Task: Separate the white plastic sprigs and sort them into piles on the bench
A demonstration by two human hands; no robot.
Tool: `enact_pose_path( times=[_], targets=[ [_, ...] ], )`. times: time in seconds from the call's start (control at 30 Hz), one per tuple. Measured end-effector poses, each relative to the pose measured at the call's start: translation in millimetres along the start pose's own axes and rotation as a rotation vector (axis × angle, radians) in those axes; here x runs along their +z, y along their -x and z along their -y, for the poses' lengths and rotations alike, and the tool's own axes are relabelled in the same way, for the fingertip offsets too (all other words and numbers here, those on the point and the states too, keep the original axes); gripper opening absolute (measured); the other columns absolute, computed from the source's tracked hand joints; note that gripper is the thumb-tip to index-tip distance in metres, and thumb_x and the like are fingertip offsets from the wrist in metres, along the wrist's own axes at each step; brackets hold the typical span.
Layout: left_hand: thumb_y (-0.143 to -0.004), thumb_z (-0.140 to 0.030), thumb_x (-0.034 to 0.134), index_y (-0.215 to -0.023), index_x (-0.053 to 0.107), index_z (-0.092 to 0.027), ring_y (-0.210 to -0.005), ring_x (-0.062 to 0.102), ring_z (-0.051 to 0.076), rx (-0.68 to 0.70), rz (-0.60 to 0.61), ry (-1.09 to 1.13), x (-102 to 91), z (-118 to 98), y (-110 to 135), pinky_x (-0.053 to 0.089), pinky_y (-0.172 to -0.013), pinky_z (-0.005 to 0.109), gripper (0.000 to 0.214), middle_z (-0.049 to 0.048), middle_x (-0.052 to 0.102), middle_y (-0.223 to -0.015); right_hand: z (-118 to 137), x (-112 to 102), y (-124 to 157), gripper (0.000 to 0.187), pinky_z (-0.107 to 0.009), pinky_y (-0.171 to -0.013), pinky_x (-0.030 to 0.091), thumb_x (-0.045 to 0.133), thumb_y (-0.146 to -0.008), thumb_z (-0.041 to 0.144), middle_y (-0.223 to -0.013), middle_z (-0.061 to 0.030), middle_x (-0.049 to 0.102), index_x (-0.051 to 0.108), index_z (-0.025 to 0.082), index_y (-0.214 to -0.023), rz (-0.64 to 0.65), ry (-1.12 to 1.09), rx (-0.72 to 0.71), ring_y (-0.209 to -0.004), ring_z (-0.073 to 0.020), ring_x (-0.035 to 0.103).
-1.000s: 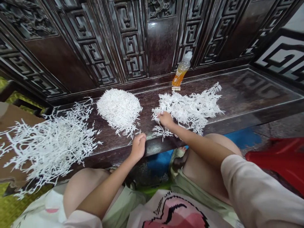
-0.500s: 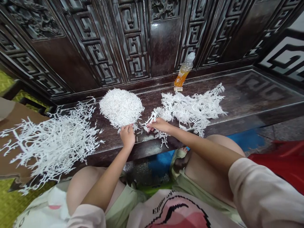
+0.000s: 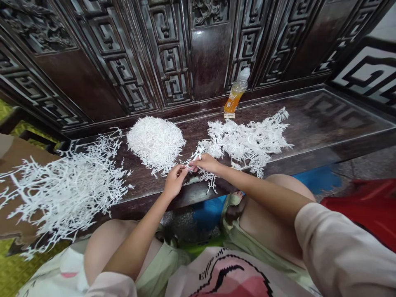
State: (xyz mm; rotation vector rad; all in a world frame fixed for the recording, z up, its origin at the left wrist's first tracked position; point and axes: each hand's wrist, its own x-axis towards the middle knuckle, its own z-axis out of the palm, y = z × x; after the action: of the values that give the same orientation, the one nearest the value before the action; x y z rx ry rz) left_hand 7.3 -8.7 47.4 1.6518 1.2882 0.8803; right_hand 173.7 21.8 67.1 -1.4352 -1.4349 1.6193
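My right hand [image 3: 206, 163] is closed on a white branched plastic piece [image 3: 196, 154], like a moulding sprue, whose twigs stick out past the fingers. Fingers pinched, my left hand [image 3: 175, 180] meets the tips of that piece just left of the right hand. Behind my left hand lies a round heap of small white plastic bits [image 3: 156, 142]. To the right spreads a pile of white branched pieces with bushy ends [image 3: 247, 140]. A large tangle of bare white branches [image 3: 71, 185] lies at the left.
All this rests on a dark wooden bench [image 3: 309, 119] with a carved back panel [image 3: 210, 62]. A bottle of orange drink [image 3: 236, 93] stands at the rear. Brown cardboard [image 3: 18, 154] is under the left tangle, and red material [image 3: 361, 206] lies at the right.
My left hand has moved right, from the front of the round heap to the piece in my right hand. The right hand stays nearly in place.
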Motion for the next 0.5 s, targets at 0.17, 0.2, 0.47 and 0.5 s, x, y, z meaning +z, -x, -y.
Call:
enact_pose_path(
  times=[0.17,0.2,0.47,0.5],
  targets=[
    [-0.074,-0.038,0.048,-0.073,0.058,-0.017,-0.066,0.052,0.013,-0.089,-0.082,-0.089,2.3,5.6,-0.8,0.038,-0.062,0.024,0.024,0.0012,0.058,-0.069,0.0,5.1,3.8,0.020,-0.019,-0.056,0.041,0.058,-0.072,0.030,-0.065,-0.0029,0.066,0.062,0.012,-0.068,0.044,0.041,-0.002,-0.051,-0.0073,0.055],
    [-0.074,-0.037,0.048,-0.073,0.058,-0.017,-0.066,0.052,0.013,-0.095,-0.086,-0.097,2.4,5.7,-0.8,0.038,-0.062,0.024,0.022,0.0012,0.058,-0.069,-0.2,5.8,4.8,0.021,-0.019,-0.054,0.040,0.058,-0.072,0.032,-0.063,-0.0017,0.064,0.062,0.012,-0.068,0.047,0.057,-0.016,-0.049,-0.0067,0.053],
    [-0.068,-0.025,0.044,-0.059,0.053,-0.017,-0.059,0.047,0.012,-0.097,-0.036,-0.058,2.9,-3.2,-0.1,0.035,-0.057,0.022,0.015,-0.0022,0.051,-0.057,-5.7,5.3,4.4,0.041,-0.019,-0.050,0.031,0.050,-0.072,0.051,-0.051,0.0023,0.052,0.064,0.013,-0.064,-0.084,0.221,-0.131,-0.047,-0.0066,0.042],
    [-0.068,-0.024,0.043,-0.056,0.051,-0.017,-0.057,0.045,0.011,-0.095,-0.026,-0.045,3.2,-4.0,0.0,0.033,-0.056,0.022,0.016,-0.0027,0.049,-0.055,-6.8,5.4,3.3,0.042,-0.019,-0.052,0.032,0.050,-0.071,0.051,-0.052,0.0017,0.053,0.065,0.013,-0.063,-0.105,0.232,-0.140,-0.049,-0.0072,0.043]
  ],
)
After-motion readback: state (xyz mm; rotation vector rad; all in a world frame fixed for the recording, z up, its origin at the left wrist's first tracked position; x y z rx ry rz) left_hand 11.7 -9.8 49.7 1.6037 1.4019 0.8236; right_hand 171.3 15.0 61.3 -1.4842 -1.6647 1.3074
